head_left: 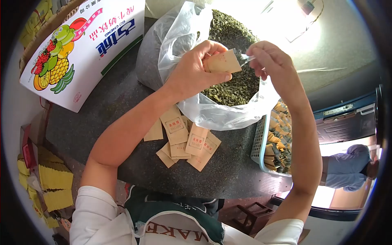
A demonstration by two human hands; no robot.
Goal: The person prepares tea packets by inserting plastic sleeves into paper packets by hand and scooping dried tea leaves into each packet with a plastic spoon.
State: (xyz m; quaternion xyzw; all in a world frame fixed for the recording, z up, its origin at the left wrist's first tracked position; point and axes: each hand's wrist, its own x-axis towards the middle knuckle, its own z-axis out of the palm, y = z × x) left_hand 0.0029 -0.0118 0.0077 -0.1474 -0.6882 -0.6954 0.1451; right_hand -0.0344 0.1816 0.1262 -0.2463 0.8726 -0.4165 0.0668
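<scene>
My left hand [195, 70] is closed around a small brown paper packet [223, 62] with red print, held above a big clear plastic bag [222, 116] of dried tea leaves [232, 87]. At the packet's mouth a clear plastic liner [245, 59] sticks out, with something dark inside it. The fingers of my right hand [272, 63] pinch the liner's end. Below my left forearm, several flat brown packets [178, 127] lie in a loose pile on the dark table [134, 139].
A light blue plastic basket [258, 143] full of packets [279, 134] stands at the table's right side. A white printed carton [87, 45] is at the upper left. Yellow stacked sheets [56, 183] lie low at the left. Another person [347, 168] is by the doorway. A dark wooden stool [251, 216] stands below.
</scene>
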